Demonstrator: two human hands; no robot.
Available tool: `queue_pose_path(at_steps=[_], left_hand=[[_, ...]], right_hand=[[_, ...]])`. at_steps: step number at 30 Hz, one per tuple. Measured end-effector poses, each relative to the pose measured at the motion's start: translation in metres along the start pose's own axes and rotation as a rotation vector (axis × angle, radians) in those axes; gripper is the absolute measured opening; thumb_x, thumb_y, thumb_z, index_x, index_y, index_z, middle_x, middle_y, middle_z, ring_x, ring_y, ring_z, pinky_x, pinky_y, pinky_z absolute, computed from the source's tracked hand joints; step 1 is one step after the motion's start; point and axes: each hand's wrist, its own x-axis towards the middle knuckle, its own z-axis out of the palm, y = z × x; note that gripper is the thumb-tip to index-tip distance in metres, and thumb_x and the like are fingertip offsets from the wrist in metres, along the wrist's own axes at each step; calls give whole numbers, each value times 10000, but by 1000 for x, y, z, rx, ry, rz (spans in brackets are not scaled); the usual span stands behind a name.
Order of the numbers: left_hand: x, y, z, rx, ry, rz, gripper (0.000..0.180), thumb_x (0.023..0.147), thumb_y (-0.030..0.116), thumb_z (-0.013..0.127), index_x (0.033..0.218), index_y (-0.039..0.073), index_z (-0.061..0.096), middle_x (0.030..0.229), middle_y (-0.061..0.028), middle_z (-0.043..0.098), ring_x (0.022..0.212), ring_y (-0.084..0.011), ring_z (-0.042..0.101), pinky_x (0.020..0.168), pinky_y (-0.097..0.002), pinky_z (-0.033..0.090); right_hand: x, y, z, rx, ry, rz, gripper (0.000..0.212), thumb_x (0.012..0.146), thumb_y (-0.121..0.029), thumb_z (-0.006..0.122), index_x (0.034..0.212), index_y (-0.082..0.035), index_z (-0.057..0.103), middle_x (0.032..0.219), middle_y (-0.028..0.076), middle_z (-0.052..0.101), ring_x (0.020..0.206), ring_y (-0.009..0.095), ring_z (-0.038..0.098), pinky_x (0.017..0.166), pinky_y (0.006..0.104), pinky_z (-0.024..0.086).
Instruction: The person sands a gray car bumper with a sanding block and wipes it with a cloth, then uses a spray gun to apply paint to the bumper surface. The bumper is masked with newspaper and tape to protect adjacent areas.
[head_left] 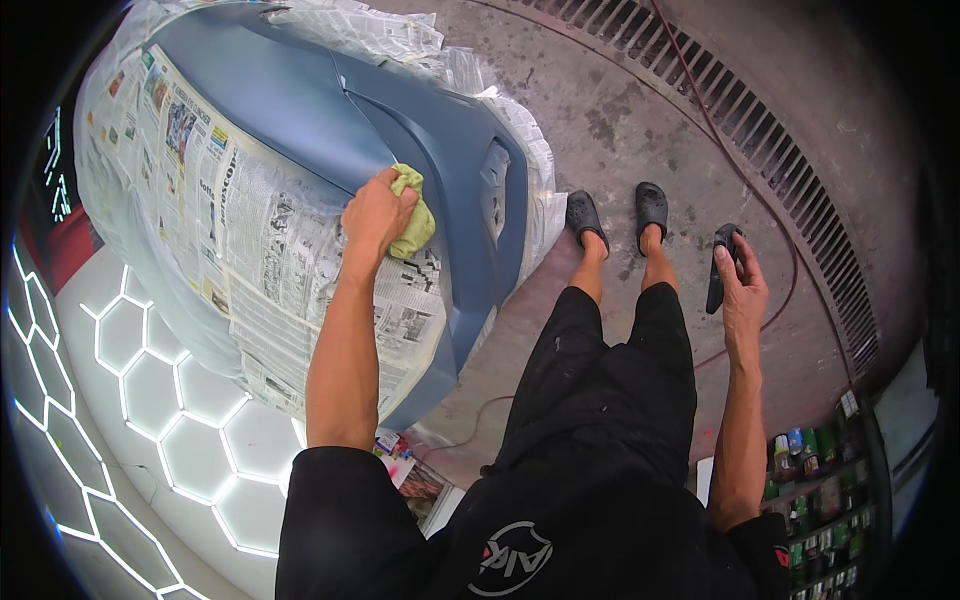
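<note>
Nearest the camera, at 6 o'clock from the view's centre: one black short-sleeved T-shirt (610, 540), bearing one pale chest print, above one pair of black knee-length shorts (600, 385).

Hands: two. The left hand (375, 218), at 10 o'clock, has its fingers curled tightly, clutching one yellow-green, soft fabric cloth (413, 228). The right hand (743, 290), at 3 o'clock, pinches one black, elongated handheld object (716, 275) between thumb and fingers; its exact kind cannot be told.

Cloth: located at 11 o'clock, bunched and creased, its lower part hanging loose below the knuckles. It overlaps one smooth, blue-grey vehicle body section (255, 90) and the printed newspaper masking (290, 260) at 9 o'clock. The body section shows a soft sheen, a narrow seam and one elongated opening towards 12 o'clock. Newspaper sheets are several, overlapping; exact count cannot be told.

Surroundings: two black perforated clogs (652, 207) at 2 o'clock, both worn; one curved slotted floor grate (785, 175) running from 12 to 3 o'clock; numerous white hexagonal light outlines (180, 440) at 8 o'clock; numerous bottles (815, 450) at 4 o'clock.
</note>
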Motion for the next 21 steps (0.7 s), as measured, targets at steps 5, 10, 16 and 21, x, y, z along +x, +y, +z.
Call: queue_pose_path(at_steps=[5,10,16,21], left_hand=[[-65,-11,37,-32,-198,69,565,937,403,669,1423,128,761,1227,-243,817,1165,-457,771,1023,-528,589],[-130,-14,48,-240,-270,-35,550,939,417,671,1384,111,773,1221,-248,814,1156,-453,769,1012,-505,586],[-170,-31,52,-436,-288,-9,570,957,450,684,1404,104,754,1235,-270,802,1173,-485,753,1025,-534,578],[-175,-42,51,-627,-249,69,568,975,451,708,1392,66,745,1255,-267,796,1189,-480,745,1026,-522,572]], right_hand=[[-13,-10,6,-24,-17,10,598,1051,-345,859,1534,-32,698,1111,27,768,981,82,658,861,257,526],[-31,-18,26,-58,-89,38,599,1058,-368,850,1539,-43,699,1126,17,759,988,82,647,852,256,521],[-64,-39,48,-174,-209,-22,587,1096,-402,792,1540,-32,689,1263,55,778,1096,128,678,978,300,550],[-107,-65,29,-392,-174,-131,555,1138,-431,697,1531,-40,689,1383,179,789,1267,265,736,1079,382,551]])
